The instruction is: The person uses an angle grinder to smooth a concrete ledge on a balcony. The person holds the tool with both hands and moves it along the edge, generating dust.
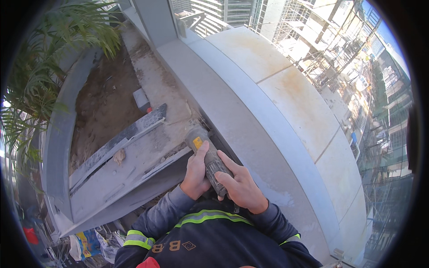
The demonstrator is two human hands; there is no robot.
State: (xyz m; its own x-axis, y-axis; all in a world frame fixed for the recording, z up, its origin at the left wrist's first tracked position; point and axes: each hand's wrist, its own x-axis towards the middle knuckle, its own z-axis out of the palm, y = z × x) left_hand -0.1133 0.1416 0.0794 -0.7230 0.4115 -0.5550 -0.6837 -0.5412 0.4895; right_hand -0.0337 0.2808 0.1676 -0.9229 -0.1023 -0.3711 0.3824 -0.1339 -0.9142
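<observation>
Low in the centre of the frame, a dusty grey power tool (pixel 206 155), long and roughly cylindrical, with a ribbed dark grip and one small yellow label near its upper end. Angled up and to the left, its nose pressed into the narrow dark gap where a sloped metal panel (pixel 127 167) meets a curved parapet (pixel 277 111).

Left hand (pixel 196 174) clenched around the tool body from the left, thumb lying up along the casing beside the yellow label. Right hand (pixel 239 185) wrapped tight around the ribbed rear section just below, fingers curled over the top. Two hands, touching each other on the one tool.

Dark work sleeves at the bottom edge, each crossed by lime-yellow reflective bands with a grey stripe.

Parapet: smooth pale stone or concrete, matte, rust-stained in orange patches, split by thin joints into broad curved slabs. Metal panel: dull grey sheet, folded at the edges, powdered with dust and grit. Above it, one long grey ribbed channel profile (pixel 120 140) lying diagonally. At upper left, a curved planter trough (pixel 58 134) holding bare brown soil and feathery green palm fronds (pixel 40 76).

At lower left, crumpled printed bags (pixel 91 243) in blue, yellow and white; count unclear.

At right, far below, scaffolded high-rise buildings (pixel 353 80).
</observation>
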